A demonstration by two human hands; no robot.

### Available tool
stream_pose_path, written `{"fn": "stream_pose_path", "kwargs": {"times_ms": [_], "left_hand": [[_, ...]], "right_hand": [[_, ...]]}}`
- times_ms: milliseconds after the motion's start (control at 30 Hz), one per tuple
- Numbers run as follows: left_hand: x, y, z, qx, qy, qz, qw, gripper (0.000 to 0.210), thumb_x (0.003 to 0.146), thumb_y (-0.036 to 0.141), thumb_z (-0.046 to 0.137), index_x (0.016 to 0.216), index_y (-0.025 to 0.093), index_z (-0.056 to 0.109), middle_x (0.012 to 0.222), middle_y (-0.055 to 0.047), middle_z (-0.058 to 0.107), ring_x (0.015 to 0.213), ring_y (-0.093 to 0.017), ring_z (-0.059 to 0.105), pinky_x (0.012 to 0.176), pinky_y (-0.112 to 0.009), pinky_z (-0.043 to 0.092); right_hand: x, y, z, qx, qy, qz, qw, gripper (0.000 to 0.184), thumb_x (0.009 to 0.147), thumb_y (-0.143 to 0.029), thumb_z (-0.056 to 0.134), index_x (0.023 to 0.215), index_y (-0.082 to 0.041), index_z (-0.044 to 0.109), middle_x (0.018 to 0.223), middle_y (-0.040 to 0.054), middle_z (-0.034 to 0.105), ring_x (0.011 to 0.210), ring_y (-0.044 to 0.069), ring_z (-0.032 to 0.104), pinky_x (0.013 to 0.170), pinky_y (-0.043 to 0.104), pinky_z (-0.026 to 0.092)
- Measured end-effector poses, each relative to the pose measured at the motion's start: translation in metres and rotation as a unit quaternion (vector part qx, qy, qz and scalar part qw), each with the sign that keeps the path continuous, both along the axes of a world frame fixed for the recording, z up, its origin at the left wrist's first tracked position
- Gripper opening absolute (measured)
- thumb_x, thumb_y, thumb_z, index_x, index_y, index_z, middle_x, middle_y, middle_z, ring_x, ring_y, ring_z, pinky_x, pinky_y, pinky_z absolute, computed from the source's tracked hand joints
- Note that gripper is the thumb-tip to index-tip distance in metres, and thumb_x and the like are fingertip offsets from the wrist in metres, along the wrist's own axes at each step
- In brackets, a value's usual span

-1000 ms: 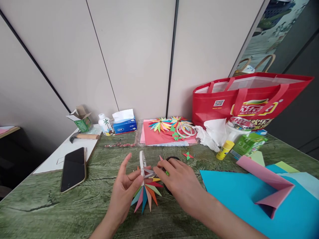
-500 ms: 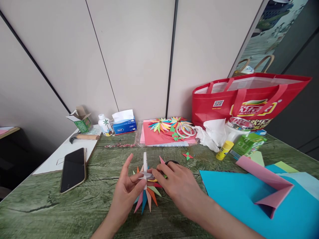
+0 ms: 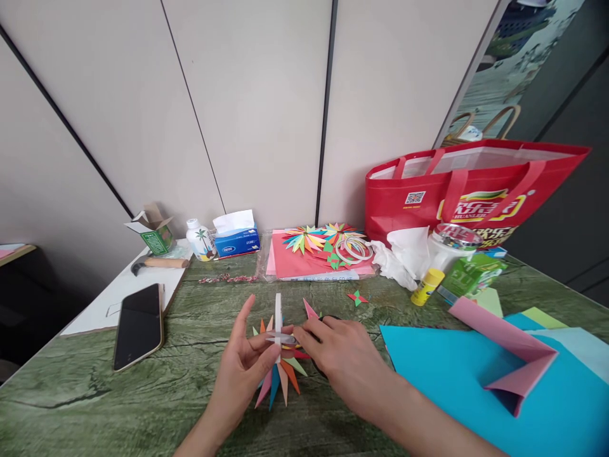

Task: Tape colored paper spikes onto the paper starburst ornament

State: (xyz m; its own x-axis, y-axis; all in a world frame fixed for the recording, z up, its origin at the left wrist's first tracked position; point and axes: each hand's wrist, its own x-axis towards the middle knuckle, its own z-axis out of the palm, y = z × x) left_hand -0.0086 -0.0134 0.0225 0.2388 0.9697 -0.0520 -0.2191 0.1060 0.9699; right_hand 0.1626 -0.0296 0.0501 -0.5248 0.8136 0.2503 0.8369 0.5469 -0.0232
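In front of me, my left hand (image 3: 245, 355) pinches a narrow white strip (image 3: 278, 311) between thumb and fingers, holding it upright. The index finger points up, away from the others. My right hand (image 3: 340, 346) grips scissors (image 3: 287, 339), whose grey blades lie across the strip near its middle. Its fingers hide most of the dark handles. Below both hands lies a many-pointed star of folded coloured paper (image 3: 275, 379), with pink, blue, orange and green points. The hands cover its centre and right side.
Blue paper sheets (image 3: 428, 374) carry a folded pink sheet (image 3: 504, 336) at right. A glue stick (image 3: 427, 287), tissue, jar and red bag (image 3: 404, 209) stand behind. Finished paper stars (image 3: 307, 241) and tape rings (image 3: 354, 249) lie at back. A phone (image 3: 137, 327) and hammer (image 3: 164, 262) are left.
The scissor blades have come closer together across the white strip. My right hand has shifted slightly, and my left hand keeps almost the same place.
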Motion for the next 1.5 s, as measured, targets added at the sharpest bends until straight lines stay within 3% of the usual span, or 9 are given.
{"fn": "stream_pose_path", "kwargs": {"times_ms": [167,367,533,667,767,933,1100,1267,1500], "left_hand": [[0.000,-0.001,0.000,-0.001,-0.014,-0.009,1.000,0.092,0.073,0.027,0.064,0.140,0.026,0.000,0.091,-0.008,0.073,0.078,-0.022,0.068,0.079,-0.036,0.048],[-0.001,0.000,0.001,0.004,-0.024,-0.027,0.999,0.093,0.073,0.024,0.065,0.140,0.026,0.001,0.089,-0.007,0.073,0.078,-0.021,0.068,0.075,-0.032,0.049],[-0.003,-0.002,0.005,0.003,-0.009,-0.017,1.000,0.096,0.070,0.026,0.068,0.140,0.026,0.002,0.086,-0.007,0.073,0.074,-0.021,0.068,0.070,-0.032,0.051],[-0.001,-0.005,0.011,-0.003,0.012,0.023,1.000,0.093,0.070,0.028,0.068,0.140,0.024,0.007,0.076,-0.005,0.074,0.062,-0.018,0.066,0.065,-0.030,0.052],[0.002,-0.007,0.013,-0.003,0.023,0.042,0.999,0.091,0.070,0.029,0.067,0.140,0.023,0.010,0.068,-0.003,0.073,0.056,-0.017,0.065,0.062,-0.029,0.051],[0.001,-0.005,0.009,-0.009,-0.014,0.040,0.999,0.089,0.072,0.034,0.065,0.140,0.023,0.010,0.079,-0.007,0.074,0.077,-0.024,0.068,0.072,-0.037,0.051],[-0.003,-0.003,0.003,-0.016,-0.071,-0.008,0.997,0.084,0.075,0.041,0.060,0.140,0.025,0.009,0.094,-0.012,0.071,0.088,-0.028,0.066,0.078,-0.042,0.049],[-0.003,-0.004,-0.004,-0.011,-0.111,-0.047,0.993,0.085,0.073,0.044,0.061,0.139,0.027,0.010,0.110,-0.016,0.064,0.090,-0.030,0.064,0.076,-0.043,0.050],[0.001,-0.007,-0.001,-0.010,-0.145,-0.083,0.986,0.082,0.074,0.042,0.060,0.138,0.030,0.011,0.121,-0.017,0.057,0.094,-0.030,0.062,0.079,-0.046,0.049]], "right_hand": [[0.001,-0.001,0.003,-0.012,-0.020,0.014,1.000,0.025,0.078,-0.011,0.056,0.102,-0.017,0.056,0.082,0.0031,0.063,0.064,0.018,0.058,0.047,0.028,0.033],[-0.004,0.000,-0.003,0.130,-0.042,-0.010,0.991,0.014,0.077,-0.011,0.055,0.090,-0.015,0.057,0.091,0.0085,0.058,0.075,0.021,0.050,0.063,0.034,0.037],[-0.007,0.002,-0.005,0.166,-0.044,0.002,0.985,0.014,0.077,-0.012,0.054,0.091,-0.015,0.055,0.097,0.0099,0.055,0.077,0.021,0.045,0.069,0.036,0.035],[-0.005,0.004,-0.001,0.172,-0.028,-0.027,0.984,0.015,0.072,-0.010,0.057,0.086,-0.016,0.056,0.096,0.0098,0.055,0.078,0.023,0.045,0.069,0.038,0.034],[0.000,0.007,0.002,0.157,-0.005,-0.056,0.986,0.021,0.070,-0.005,0.057,0.087,-0.016,0.056,0.096,0.0096,0.056,0.079,0.024,0.046,0.069,0.037,0.034],[0.006,0.010,-0.005,0.045,0.100,-0.088,0.990,0.022,0.073,-0.006,0.056,0.092,-0.019,0.054,0.088,0.0043,0.060,0.072,0.019,0.053,0.057,0.028,0.033],[0.003,0.008,-0.009,-0.059,0.263,-0.057,0.961,0.012,0.076,-0.016,0.060,0.084,-0.019,0.052,0.080,0.0003,0.061,0.061,0.015,0.053,0.053,0.024,0.033],[-0.002,0.010,-0.011,-0.046,0.384,-0.016,0.922,0.019,0.074,-0.014,0.061,0.090,-0.020,0.053,0.083,0.0003,0.060,0.062,0.013,0.051,0.056,0.022,0.036],[-0.006,0.009,-0.023,-0.037,0.390,0.002,0.920,0.024,0.073,-0.008,0.055,0.094,-0.020,0.054,0.082,0.0007,0.063,0.063,0.013,0.052,0.058,0.021,0.038]]}}
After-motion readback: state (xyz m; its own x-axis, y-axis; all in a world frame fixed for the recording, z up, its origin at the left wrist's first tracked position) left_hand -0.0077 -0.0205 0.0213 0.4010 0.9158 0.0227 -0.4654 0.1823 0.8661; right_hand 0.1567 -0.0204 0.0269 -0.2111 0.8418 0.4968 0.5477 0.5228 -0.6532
